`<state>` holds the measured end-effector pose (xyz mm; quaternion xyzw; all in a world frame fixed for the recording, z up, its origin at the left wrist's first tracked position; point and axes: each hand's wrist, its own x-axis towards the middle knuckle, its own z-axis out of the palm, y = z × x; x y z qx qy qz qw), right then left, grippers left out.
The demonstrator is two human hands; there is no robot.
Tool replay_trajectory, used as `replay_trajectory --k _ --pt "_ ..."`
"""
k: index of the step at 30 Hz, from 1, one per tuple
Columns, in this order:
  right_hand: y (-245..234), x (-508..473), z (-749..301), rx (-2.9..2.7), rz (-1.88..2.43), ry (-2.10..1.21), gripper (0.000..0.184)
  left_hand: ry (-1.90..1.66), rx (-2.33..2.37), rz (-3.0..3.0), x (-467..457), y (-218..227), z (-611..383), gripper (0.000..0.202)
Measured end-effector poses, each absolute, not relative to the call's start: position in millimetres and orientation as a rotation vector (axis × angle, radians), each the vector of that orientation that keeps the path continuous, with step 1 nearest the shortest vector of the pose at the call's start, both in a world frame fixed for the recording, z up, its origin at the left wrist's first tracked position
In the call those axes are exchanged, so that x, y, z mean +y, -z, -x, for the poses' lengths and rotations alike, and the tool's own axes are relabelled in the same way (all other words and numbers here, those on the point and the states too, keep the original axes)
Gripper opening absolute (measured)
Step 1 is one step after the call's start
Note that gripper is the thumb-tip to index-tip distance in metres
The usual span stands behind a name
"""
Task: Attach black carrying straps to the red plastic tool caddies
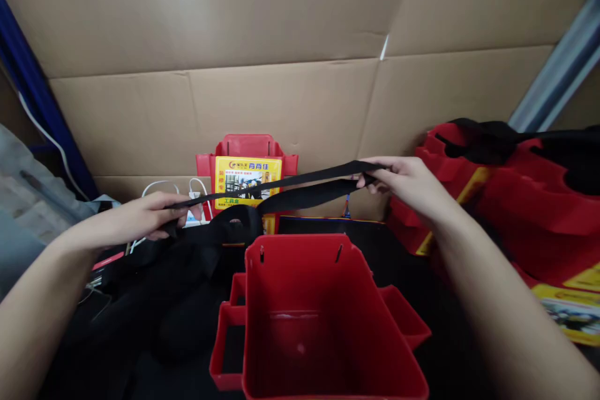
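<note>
A black strap (304,195) runs between my two hands, above the far rim of a red plastic tool box (304,275). My left hand (152,212) pinches one end at the left, while my right hand (391,178) grips the looped end at the right. The box faces me with its open top, and nothing shows inside. Two slots are cut near its far rim, and small side holders stick out left and right. More black strap material (201,262) lies in a heap left of the box, its shape hard to make out against the dark surface.
Behind stands another red tool box (248,145) with a yellow printed card (248,182) before it. Several red boxes with black straps (506,200) are piled at the right. A white power strip (192,215) with cables sits at the left. Cardboard (281,100) forms the back wall.
</note>
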<state>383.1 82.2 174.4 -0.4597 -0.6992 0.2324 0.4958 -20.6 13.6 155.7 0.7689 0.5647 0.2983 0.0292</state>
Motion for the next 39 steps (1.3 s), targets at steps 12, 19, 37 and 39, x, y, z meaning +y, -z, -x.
replay_trajectory --k 12,19,37,39 --pt "-161 89 -391 -1.458 1.086 -0.466 0.016 -1.647 1.355 -1.462 5 -193 7 0.033" --pt "-149 99 -400 -1.731 1.279 -0.506 0.024 -1.582 0.909 -1.367 24 -192 7 0.037" --pt "-151 49 -328 -1.907 0.946 -0.727 0.023 -1.191 1.008 -2.446 38 -182 -119 0.021" --pt "-150 54 -338 -1.843 1.023 -0.791 0.020 -1.182 1.218 -2.496 22 -152 -81 0.022"
